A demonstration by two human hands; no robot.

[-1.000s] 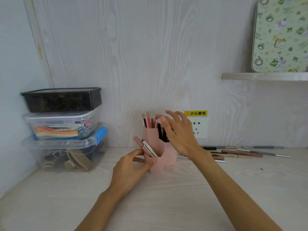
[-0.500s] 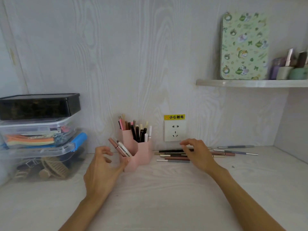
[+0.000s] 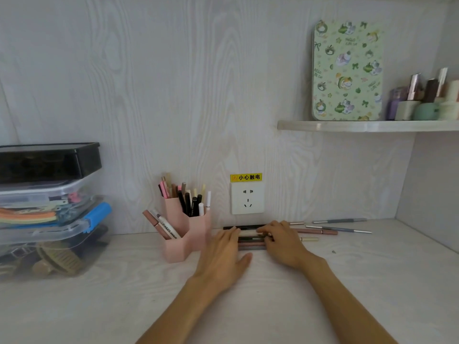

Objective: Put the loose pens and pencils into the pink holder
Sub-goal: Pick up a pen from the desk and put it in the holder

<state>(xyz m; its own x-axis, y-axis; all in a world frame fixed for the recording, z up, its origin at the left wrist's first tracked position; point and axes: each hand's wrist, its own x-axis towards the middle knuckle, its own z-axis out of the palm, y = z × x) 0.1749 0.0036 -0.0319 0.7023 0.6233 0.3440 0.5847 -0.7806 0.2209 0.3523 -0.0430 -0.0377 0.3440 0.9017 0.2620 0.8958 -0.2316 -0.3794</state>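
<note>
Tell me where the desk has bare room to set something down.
Free: the desk in front of the pink holder, and right of the right hand. Crowded: loose pens along the wall; stacked boxes at left.

Stacked storage boxes (image 3: 47,209) sit at the left of the pale wood-grain tabletop (image 3: 124,306), a black-lidded one on top. A white wall socket (image 3: 247,201) carries a yellow warning label (image 3: 246,177). On the shelf (image 3: 367,125) a green patterned tin (image 3: 347,70) stands upright beside small cosmetic bottles (image 3: 422,100).
</note>
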